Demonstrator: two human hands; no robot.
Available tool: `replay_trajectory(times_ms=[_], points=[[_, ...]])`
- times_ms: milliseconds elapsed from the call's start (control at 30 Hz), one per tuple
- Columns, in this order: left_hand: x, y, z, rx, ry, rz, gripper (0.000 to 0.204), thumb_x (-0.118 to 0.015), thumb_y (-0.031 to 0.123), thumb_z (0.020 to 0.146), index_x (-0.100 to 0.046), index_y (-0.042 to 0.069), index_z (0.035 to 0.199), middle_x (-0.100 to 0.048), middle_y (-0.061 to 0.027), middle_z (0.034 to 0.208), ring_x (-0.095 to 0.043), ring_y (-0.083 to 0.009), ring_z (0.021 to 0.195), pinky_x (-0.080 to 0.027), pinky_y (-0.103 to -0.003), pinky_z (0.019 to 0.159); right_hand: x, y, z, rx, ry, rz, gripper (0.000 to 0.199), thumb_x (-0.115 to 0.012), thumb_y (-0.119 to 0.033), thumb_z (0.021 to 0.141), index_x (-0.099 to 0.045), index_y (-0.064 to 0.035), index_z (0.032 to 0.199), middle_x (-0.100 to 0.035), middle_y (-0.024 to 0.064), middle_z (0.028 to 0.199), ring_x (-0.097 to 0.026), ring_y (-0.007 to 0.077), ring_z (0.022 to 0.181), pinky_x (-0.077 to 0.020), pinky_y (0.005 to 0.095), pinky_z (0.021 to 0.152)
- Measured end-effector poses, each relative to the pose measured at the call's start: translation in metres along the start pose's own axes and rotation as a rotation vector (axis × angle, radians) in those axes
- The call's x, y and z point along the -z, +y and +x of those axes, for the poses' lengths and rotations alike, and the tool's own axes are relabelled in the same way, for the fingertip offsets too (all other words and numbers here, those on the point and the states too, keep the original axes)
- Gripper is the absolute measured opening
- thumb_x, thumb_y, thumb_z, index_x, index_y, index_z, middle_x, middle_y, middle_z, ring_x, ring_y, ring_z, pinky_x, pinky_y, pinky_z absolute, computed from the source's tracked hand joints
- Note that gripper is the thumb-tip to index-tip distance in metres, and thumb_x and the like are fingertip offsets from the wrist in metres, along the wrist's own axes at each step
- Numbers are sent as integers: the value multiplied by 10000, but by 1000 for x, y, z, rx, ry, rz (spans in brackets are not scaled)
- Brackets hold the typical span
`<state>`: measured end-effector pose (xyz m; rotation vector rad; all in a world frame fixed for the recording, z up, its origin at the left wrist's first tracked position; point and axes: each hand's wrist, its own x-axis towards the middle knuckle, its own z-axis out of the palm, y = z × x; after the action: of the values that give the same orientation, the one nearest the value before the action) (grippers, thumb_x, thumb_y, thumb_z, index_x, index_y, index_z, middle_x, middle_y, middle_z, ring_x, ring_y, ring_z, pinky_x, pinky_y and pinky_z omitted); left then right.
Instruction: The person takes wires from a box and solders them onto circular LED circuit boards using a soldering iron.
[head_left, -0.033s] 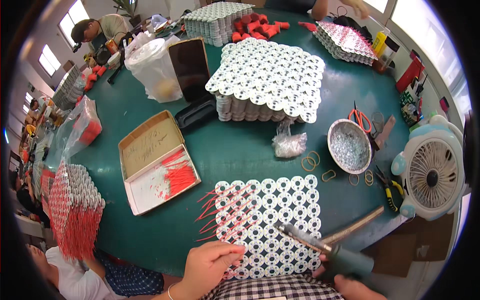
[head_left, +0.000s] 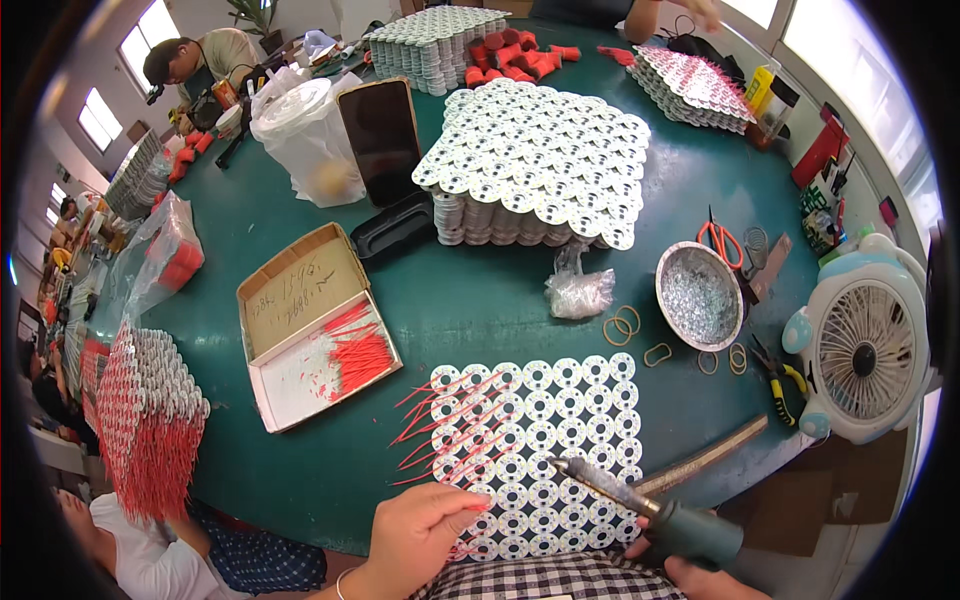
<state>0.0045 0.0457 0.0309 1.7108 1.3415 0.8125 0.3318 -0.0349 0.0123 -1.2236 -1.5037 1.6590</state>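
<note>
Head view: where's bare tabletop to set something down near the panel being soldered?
Widest bare patch on the green table: between the open cardboard box, the tall stack of round boards and the flat panel. A smaller one lies left of the panel, below the box. Right of the panel is crowded: metal bowl, rubber bands, pliers, fan.

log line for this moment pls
left hand: on round-board panel, by red wires | right hand: holds soldering iron over panel
</note>
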Motion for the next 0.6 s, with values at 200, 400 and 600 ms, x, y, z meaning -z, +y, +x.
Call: replay_trajectory(times_ms=[200, 400, 600], points=[[-19, 4, 13, -312, 200, 575, 241, -697, 35, 611, -678, 170, 810, -557, 37, 714, -555, -171, 813, -322, -393, 785, -19, 12, 16, 182, 233, -149, 379, -617, -195, 862, -524, 33, 1150, -620, 96, 866, -607, 203, 760, -481, 336, 704], [-21, -4, 15, -400, 185, 751, 152, -657, 147, 689, -674, 195, 832, -489, 77, 693, -506, -109, 781, -230, -410, 796, -20, 5, 25, 221, 238, -140, 354, -627, -190, 847, -534, 30, 1109, -615, 94, 845, -596, 194, 708, -478, 336, 662], [-28, -14, 19, -435, 156, 728, 121, -623, 168, 729, -667, 186, 840, -477, 72, 694, -502, -99, 772, -231, -401, 789, -32, 5, 18, 111, 271, -123, 323, -641, -187, 837, -548, 22, 1064, -611, 101, 847, -589, 209, 706, -474, 336, 648]])
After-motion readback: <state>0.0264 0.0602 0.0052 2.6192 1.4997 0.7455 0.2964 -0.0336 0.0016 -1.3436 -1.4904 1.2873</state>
